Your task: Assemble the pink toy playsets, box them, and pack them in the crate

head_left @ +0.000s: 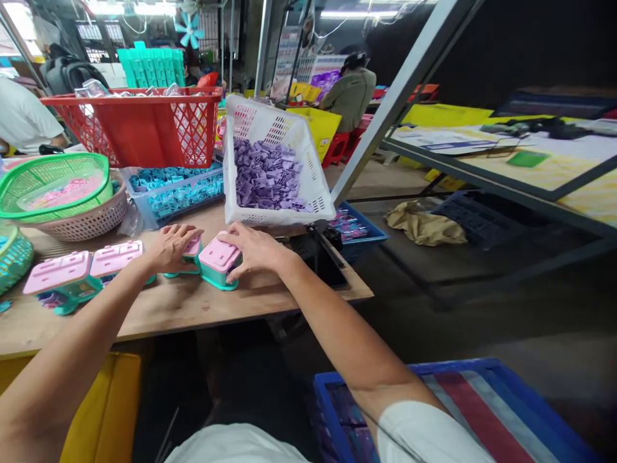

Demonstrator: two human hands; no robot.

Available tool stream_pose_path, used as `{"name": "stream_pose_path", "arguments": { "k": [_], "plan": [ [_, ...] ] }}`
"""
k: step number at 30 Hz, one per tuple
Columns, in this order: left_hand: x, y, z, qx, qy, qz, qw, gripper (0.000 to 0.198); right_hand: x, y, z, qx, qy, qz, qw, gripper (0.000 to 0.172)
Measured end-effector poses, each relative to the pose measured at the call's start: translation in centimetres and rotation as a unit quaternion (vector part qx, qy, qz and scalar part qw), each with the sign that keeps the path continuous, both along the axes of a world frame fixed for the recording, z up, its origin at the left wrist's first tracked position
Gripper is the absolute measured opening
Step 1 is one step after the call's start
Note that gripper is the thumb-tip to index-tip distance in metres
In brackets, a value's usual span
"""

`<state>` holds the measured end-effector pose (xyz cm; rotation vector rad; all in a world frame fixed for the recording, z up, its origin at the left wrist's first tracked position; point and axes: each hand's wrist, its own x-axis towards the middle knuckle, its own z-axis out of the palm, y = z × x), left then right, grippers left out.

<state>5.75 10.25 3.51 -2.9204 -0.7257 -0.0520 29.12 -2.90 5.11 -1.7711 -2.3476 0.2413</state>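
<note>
- Pink-topped boxes (pixel 58 273) stand in a row of four on the bench (pixel 193 310) before you in the head view: two by your left forearm, two at your hands.
- Your right hand (pixel 256 247) is partly open around the rightmost box (pixel 218 256), fingers over its top edge and thumb against its side, so you seem to have hold of it.
- Your left hand (pixel 174 247) lies palm down over the neighbouring box (pixel 191 247), fingers slightly bent (whether you grip it or merely rest there, I cannot tell).
- Done, by the look of it: all four boxes wear their pink tops.
- Left loose near you: purple pieces (pixel 267 173) in the white basket (pixel 312 166) and blue pieces (pixel 186 191) in the clear tub (pixel 141 204); whether your boxes lack any part is not visible.
</note>
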Motion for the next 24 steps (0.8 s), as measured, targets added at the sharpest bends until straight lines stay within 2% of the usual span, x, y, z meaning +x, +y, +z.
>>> {"name": "stream_pose_path", "arguments": {
  "k": [3,6,8,10,12,14,16,20,24],
  "plan": [
    [0.0,0.0,-0.1,-0.003,0.002,0.008,1.000,0.086,-1.6,-1.1,0.8,-0.019,-0.046,-0.130,0.990,0.109],
    [0.0,-0.1,0.0,0.000,-0.002,0.018,1.000,0.087,-1.9,-1.6,0.9,-0.031,-0.071,-0.152,0.985,0.115],
    [0.0,-0.2,0.2,0.000,-0.006,0.019,1.000,0.086,-1.4,-1.2,0.5,-0.017,-0.074,-0.107,0.991,0.121],
    [0.0,-0.3,0.3,-0.005,-0.007,0.018,1.000,0.086,-0.8,-0.3,0.1,-0.015,-0.066,-0.020,0.998,0.123],
    [0.0,-0.4,0.5,-0.012,-0.005,0.025,1.000,0.085,-0.4,0.5,-0.1,-0.025,-0.053,0.069,0.996,0.119],
    [0.1,-0.6,0.6,-0.018,-0.005,0.033,0.999,0.085,-0.4,0.8,0.1,-0.027,-0.053,0.102,0.993,0.114],
    [0.0,-0.7,0.7,-0.023,-0.006,0.038,0.999,0.084,-0.6,0.5,0.5,-0.016,-0.073,0.058,0.996,0.111],
    [-0.1,-1.2,0.9,-0.023,-0.016,0.045,0.999,0.084,-1.4,-0.3,1.6,-0.013,-0.124,-0.089,0.988,0.093],
    [-0.3,-1.6,0.8,-0.001,-0.024,0.058,0.998,0.086,-2.6,0.7,1.4,0.007,-0.114,-0.124,0.986,0.088]
  ]
}}
